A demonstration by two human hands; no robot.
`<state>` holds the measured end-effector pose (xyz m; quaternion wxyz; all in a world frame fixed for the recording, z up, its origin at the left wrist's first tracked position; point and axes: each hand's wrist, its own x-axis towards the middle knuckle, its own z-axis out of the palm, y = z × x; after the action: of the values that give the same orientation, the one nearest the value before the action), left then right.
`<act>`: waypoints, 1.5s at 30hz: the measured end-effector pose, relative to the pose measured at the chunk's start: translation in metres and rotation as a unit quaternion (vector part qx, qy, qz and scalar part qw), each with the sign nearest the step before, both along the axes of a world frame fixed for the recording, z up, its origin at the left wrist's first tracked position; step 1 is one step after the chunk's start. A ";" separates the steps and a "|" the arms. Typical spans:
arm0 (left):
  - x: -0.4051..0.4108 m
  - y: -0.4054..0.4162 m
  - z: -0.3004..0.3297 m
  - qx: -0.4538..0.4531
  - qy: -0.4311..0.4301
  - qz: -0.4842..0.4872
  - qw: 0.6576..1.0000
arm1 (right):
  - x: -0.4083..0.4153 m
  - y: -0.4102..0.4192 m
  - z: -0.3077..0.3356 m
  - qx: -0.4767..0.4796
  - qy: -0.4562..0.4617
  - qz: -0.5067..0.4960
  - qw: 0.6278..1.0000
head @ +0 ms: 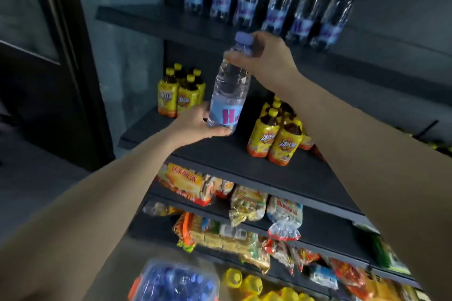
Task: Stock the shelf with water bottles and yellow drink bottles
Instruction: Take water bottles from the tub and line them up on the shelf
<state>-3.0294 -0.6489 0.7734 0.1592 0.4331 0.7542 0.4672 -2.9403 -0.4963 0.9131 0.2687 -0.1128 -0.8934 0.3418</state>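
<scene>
Dark grey metal shelf [281, 173] below both grips, row of clear water bottles [274, 5] above. Your right hand [271, 56] pinches neck, left hand [198, 122] cups base of clear plastic blue-labelled water bottle [228, 95]. Lift upright, label outward, clear of yellow drink bottles [276, 137] just beside.

Seven water bottles [230, 85]; two hands [195, 122].

Water bottle [228, 95]: clear glossy plastic, ribbed; smooth pale-blue label; matt lilac plastic cap. Shelf [269, 168]: dark grey, matt, smooth; metal or painted board, cannot tell. Yellow drink bottles [274, 139]: shiny yellow plastic wrap, yellow plastic caps. Snack bags [247, 203]: crinkled glossy film. Bare forearms, no cloth.
</scene>
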 end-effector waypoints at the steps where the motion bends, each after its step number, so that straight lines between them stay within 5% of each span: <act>1: -0.001 0.003 0.020 0.008 0.005 -0.006 1.000 | -0.003 0.001 0.014 -0.016 0.024 -0.006 1.000; 8: -0.001 0.032 0.133 0.046 0.018 -0.053 0.997 | -0.008 0.019 0.082 -0.017 0.038 0.041 0.998; 18: -0.021 0.127 0.224 -0.020 0.125 -0.089 0.988 | -0.002 0.101 0.148 0.060 0.119 -0.107 0.985; 30: -0.059 0.285 0.207 -0.113 0.380 0.038 0.917 | -0.003 0.260 0.133 0.076 0.081 -0.251 0.962; 45: -0.082 0.421 0.207 -0.133 0.393 -0.001 0.910 | -0.019 0.418 0.093 0.038 0.065 -0.337 0.939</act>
<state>-3.1111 -0.2281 0.9806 -0.0932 0.5576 0.8102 0.1549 -2.9588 -0.0781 1.0059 0.4297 -0.3744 -0.7960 0.2039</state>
